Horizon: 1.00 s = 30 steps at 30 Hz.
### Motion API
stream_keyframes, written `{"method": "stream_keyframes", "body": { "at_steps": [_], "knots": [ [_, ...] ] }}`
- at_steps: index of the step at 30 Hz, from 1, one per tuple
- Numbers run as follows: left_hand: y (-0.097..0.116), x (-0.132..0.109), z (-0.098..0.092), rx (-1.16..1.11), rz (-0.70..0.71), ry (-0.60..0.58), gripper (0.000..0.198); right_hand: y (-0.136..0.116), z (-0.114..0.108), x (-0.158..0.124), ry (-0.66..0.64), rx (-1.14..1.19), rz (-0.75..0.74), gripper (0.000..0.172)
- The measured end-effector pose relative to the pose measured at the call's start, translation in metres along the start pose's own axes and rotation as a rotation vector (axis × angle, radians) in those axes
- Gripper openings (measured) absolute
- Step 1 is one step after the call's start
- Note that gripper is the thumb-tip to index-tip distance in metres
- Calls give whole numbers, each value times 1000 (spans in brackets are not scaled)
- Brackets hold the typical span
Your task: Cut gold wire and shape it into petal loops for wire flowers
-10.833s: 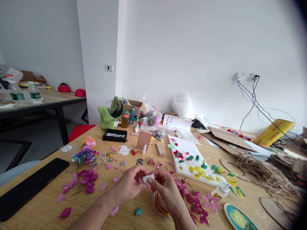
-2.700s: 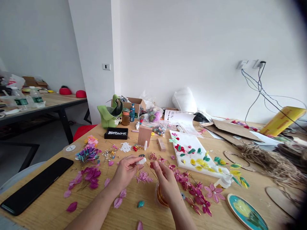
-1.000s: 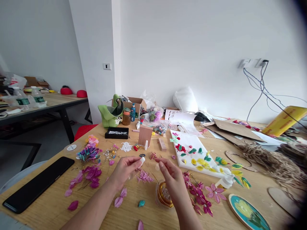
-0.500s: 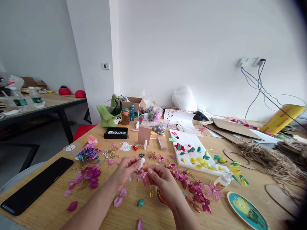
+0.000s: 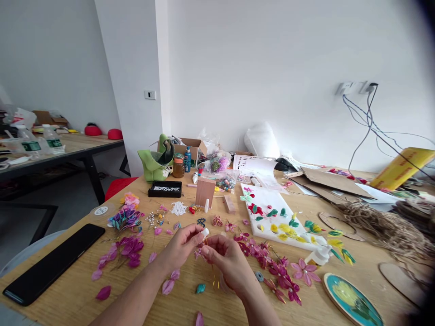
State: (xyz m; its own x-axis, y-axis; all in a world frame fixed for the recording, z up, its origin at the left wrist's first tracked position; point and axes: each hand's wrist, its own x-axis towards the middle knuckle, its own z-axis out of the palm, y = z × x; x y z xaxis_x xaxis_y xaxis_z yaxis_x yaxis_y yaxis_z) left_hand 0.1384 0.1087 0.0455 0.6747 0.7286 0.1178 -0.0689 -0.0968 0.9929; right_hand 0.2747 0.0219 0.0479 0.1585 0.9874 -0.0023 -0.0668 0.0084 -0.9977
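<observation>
- Over the near part of a pale wood-grain worktop (image 5: 136,301), the left hand (image 5: 180,248) is keeping a snug grip on a small white cylinder (image 5: 205,232).
- Right up against it, the right hand (image 5: 227,259) is pinching thin gold-coloured wires (image 5: 218,285), grip pretty narrow, and their ends are dangling below the fingers.
- Between the hands, a pink petalled piece (image 5: 198,254) is peeking out, mostly hidden.
- Just below, a crumpled teal lump (image 5: 200,288) is sitting on the wood.
- Off to the right, deep-pink translucent flowers (image 5: 279,271) are sprawling near a flat white board (image 5: 268,203).
</observation>
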Motion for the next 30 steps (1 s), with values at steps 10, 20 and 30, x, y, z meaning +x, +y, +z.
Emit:
{"method": "stream_keyframes", "body": {
  "at_steps": [10, 20, 30],
  "knots": [
    [5, 0, 4, -112, -46, -43, 33, -2, 0, 0, 75, -169, -30, 39],
    [2, -2, 3, -296, -228, -20, 38, -1, -7, -1, 29, -266, -50, 35],
    [3, 1, 1, -75, -98, -107, 37, -3, -7, -1, 23, -234, -37, 40]
  ]
}}
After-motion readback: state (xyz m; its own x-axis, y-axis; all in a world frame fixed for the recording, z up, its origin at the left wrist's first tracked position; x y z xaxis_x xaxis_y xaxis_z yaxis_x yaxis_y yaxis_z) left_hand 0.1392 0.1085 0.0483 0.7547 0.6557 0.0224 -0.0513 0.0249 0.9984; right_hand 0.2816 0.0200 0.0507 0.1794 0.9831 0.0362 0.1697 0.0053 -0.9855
